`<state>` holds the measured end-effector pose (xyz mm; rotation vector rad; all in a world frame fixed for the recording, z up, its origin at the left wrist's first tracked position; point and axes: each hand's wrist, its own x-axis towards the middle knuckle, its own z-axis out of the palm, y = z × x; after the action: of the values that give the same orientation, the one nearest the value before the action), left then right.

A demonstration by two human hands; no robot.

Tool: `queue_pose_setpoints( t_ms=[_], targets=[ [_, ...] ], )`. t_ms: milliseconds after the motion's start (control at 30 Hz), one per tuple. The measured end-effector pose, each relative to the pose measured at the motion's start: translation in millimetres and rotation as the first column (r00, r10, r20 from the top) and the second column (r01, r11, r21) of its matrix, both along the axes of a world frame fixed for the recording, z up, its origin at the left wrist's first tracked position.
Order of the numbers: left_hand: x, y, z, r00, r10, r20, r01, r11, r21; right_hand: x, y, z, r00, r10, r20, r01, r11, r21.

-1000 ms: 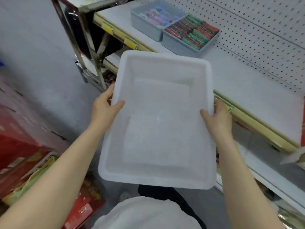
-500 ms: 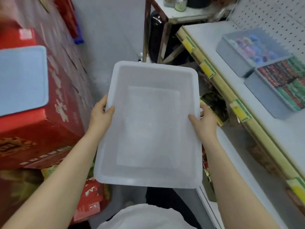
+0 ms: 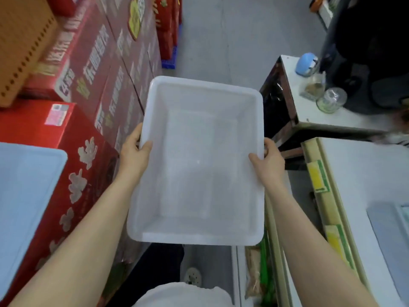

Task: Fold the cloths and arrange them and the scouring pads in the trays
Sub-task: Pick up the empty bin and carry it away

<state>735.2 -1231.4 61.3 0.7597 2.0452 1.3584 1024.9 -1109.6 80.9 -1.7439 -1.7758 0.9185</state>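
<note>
Both hands carry a white tray in mid-air over the aisle floor — the left hand grips its left rim, thumb curled inside, and the right hand grips its right rim likewise.

Large pale Chinese characters are running in rows along the sides of the stacked red cardboard boxes, left of the translucent white plastic tray; they are blurring too much to be read with certainty. A yellow oval sign is sitting on the far boxes, its print unreadable. A small white sticker label is lying near the far edge of the nearer bright red carton's top, its text too small to tell. Two yellow-and-green price labels are sticking to the front edge of the pale store shelf, their figures not showing legibly.
</note>
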Motion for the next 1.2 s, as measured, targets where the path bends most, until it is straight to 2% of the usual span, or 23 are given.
queue_pose_setpoints(
  t_ms=[133, 267, 533, 667, 867, 1000, 1200],
  targets=[
    [-44, 96, -5, 0.999, 0.028, 0.041, -0.028, 0.999, 0.017, -51, 103, -3, 1.0, 0.014, 0.013, -0.014, 1.0, -0.009],
    [-94, 203, -1, 0.997, 0.013, 0.074, -0.015, 0.999, 0.031, -105, 205, 5, 0.999, -0.049, 0.005, 0.049, 0.999, -0.007],
    [-186, 423, 25, 0.998, -0.055, 0.029, 0.054, 0.998, 0.028, -191, 419, 10, 0.992, -0.123, 0.005, 0.123, 0.992, -0.012],
    [-233, 551, 13, 0.998, -0.065, 0.017, 0.065, 0.998, 0.026, -232, 544, 2, 0.991, -0.132, 0.01, 0.133, 0.991, -0.014],
    [-300, 729, 8, 0.999, -0.014, 0.049, 0.015, 0.999, -0.034, -302, 745, 1, 0.997, -0.082, 0.014, 0.082, 0.997, -0.013],
    [-341, 831, 15, 0.998, -0.003, 0.058, 0.005, 1.0, -0.025, -353, 860, 10, 0.999, -0.045, 0.025, 0.046, 0.999, -0.014],
    [-432, 999, -8, 0.992, 0.084, 0.095, -0.083, 0.996, -0.012, -450, 1051, -5, 0.998, 0.053, 0.023, -0.053, 0.998, -0.015]
  ],
)
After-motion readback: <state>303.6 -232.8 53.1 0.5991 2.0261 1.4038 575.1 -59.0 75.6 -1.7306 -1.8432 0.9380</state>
